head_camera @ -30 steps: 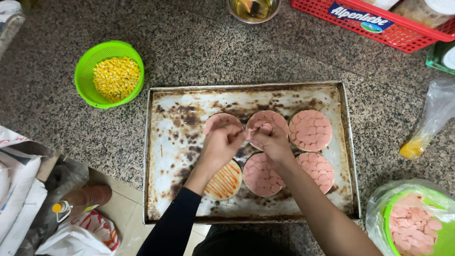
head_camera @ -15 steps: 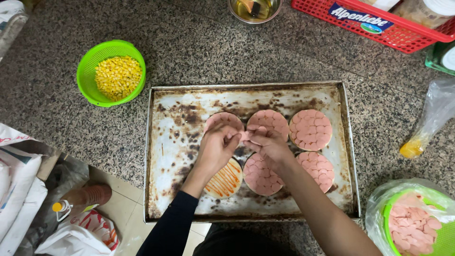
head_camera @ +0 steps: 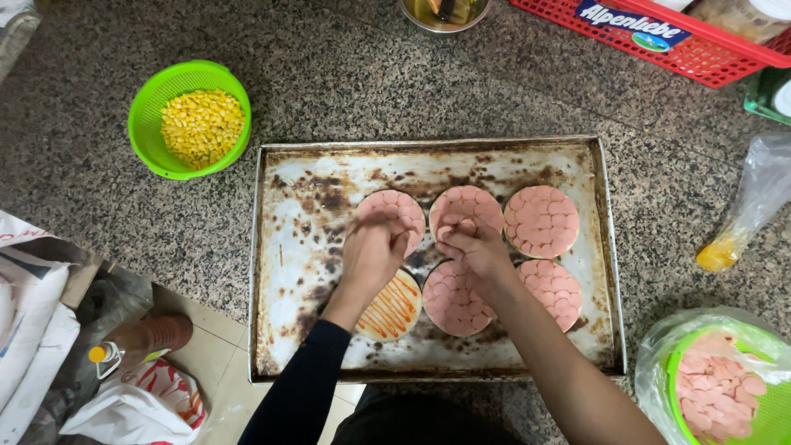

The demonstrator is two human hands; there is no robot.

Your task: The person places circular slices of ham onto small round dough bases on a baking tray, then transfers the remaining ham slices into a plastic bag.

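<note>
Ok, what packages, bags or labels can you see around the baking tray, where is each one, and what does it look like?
Red plastic basket: top right, with a blue, white and green label on its rim.
Clear plastic bag: right of the tray, yellow sauce in its corner.
Clear bag: bottom right, round a green bowl of pink slices.
White and red printed bag: bottom left.

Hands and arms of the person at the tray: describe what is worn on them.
The left hand is bare, its arm covered to the wrist by a close-fitting black long sleeve. The right hand and forearm are bare. No gloves, rings, watch or markings show on either.
</note>
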